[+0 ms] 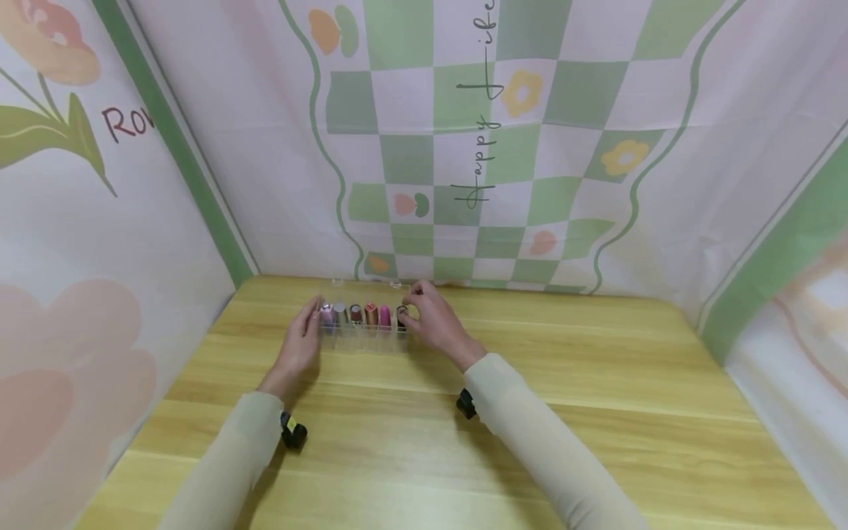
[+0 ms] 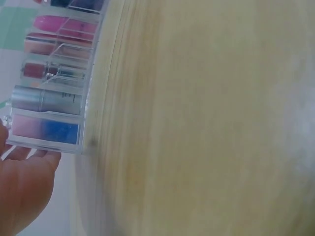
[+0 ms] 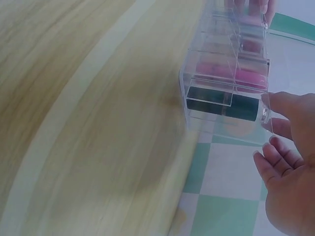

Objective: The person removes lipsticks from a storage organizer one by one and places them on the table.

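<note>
A clear plastic lipstick box (image 1: 364, 341) stands near the back of the table, its compartments side by side. A pink-and-blue tube (image 2: 44, 129) fills the left end, followed by a silver tube (image 2: 47, 100). A dark red lipstick (image 1: 356, 315), a copper-coloured tube (image 1: 372, 316) and a magenta lipstick (image 1: 386, 317) come after. The black tube (image 3: 224, 104) occupies the right end. My left hand (image 1: 301, 342) grips the left end wall, fingertips against it. At the upper right corner, my right hand (image 1: 437, 320) pinches the box's edge by the black tube's top; its other fingers are loosely bent.
Wood-grain table (image 1: 397, 442) extends in front and to the right. A curtain with green and white checks (image 1: 457, 165) hangs right behind the box. Another printed curtain (image 1: 79, 294) borders the left side. Black wrist cameras (image 1: 293, 433) hang below both sleeves.
</note>
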A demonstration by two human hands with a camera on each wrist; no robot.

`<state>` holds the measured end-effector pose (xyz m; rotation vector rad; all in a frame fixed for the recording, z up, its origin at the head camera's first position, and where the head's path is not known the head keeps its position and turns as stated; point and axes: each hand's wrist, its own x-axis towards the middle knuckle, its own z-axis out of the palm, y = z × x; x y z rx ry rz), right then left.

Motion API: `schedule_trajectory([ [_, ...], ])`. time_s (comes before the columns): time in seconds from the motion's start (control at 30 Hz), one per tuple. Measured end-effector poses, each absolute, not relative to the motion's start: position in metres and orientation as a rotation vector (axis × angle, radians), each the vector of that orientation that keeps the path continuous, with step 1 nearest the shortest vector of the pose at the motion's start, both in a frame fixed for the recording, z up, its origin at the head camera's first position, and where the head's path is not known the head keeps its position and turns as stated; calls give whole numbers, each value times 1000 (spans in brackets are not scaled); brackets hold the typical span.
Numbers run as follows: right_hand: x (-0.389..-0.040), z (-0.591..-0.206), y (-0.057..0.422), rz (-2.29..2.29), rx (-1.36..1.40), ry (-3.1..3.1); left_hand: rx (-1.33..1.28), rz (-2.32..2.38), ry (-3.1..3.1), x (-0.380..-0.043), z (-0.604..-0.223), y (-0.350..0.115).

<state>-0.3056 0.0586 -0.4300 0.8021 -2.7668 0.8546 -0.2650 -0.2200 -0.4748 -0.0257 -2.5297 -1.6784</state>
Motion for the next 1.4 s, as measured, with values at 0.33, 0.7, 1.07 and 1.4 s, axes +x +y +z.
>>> schedule_trajectory([
  [0.33,-305,-428,57,885,767,-2770,-45,-1687,-2519,-264,-473,-218],
  [0.7,-303,-428,56,845,807,-2726,-43,-1695,-2517,-263,-475,-219],
  [1.07,-306,-422,56,926,804,-2713,-54,-1691,-2510,-263,-476,-220],
  [1.4,-304,-417,58,969,792,-2678,-44,-1713,-2501,-264,-475,-221],
])
